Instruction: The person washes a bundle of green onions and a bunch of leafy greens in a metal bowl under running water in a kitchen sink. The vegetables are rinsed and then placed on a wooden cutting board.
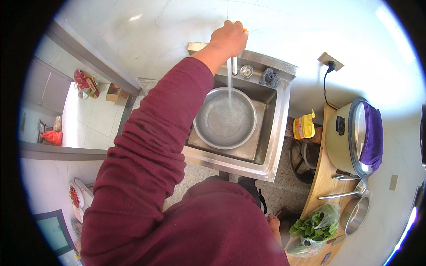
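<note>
My left hand (pixel 230 37) reaches out over the back of the stainless steel sink (pixel 266 163) and grips the top of the faucet (pixel 235 66). A bit of orange shows beside its fingers; the hand covers most of the faucet. Water (pixel 229 79) runs in a stream into a round metal basin (pixel 225 144) standing in the sink, and the surface ripples under it. Low beside my body hangs my right hand (pixel 273 222), partly hidden by my shirt, with no object visible in it.
A sink strainer (pixel 246 71) and a steel wool scourer (pixel 270 77) sit on the back ledge. Right of the sink stands a yellow bottle (pixel 303 127). The wooden counter (pixel 314 189) bears a large cooker (pixel 339 139), a metal bowl (pixel 355 216) and bagged leafy greens (pixel 316 226).
</note>
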{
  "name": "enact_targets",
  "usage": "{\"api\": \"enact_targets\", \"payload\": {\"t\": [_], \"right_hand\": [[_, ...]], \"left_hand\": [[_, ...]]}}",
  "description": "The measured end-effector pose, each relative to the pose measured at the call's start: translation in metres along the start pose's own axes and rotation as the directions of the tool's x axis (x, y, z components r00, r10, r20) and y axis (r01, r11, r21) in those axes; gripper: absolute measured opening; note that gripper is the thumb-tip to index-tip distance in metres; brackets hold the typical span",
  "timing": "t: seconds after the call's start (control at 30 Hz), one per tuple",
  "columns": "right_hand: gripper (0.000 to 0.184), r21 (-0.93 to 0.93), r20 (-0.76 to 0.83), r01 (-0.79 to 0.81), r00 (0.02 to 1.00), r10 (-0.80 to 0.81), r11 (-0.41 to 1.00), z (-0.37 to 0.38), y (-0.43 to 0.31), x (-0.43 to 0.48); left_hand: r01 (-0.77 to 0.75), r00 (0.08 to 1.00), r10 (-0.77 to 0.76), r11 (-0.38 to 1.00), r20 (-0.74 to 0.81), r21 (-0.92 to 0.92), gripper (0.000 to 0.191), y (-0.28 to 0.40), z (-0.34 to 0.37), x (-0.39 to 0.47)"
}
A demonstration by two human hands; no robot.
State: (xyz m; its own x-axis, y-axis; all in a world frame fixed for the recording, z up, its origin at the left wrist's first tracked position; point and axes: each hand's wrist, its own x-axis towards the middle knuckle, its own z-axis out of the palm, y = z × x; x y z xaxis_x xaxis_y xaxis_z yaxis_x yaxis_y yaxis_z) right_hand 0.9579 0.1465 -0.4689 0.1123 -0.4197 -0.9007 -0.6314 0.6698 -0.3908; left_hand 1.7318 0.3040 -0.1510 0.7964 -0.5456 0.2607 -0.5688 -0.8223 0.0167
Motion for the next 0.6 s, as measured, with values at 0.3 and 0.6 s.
{"api": "enact_targets", "payload": {"t": [0.3,0.6], "right_hand": [[0.029,0.005,-0.018,-0.005,1.000,0.006,1.000,0.007,-0.008,-0.009],[0.039,-0.221,0.088,0.158,0.986,-0.142,0.962,-0.014,-0.018,0.048]], "left_hand": [[0.133,0.990,-0.129,0.986,0.052,-0.095,0.037,0.016,-0.024,-0.008],[0.166,0.986,-0.162,0.971,0.034,-0.171,0.044,0.026,-0.038,-0.018]]}}
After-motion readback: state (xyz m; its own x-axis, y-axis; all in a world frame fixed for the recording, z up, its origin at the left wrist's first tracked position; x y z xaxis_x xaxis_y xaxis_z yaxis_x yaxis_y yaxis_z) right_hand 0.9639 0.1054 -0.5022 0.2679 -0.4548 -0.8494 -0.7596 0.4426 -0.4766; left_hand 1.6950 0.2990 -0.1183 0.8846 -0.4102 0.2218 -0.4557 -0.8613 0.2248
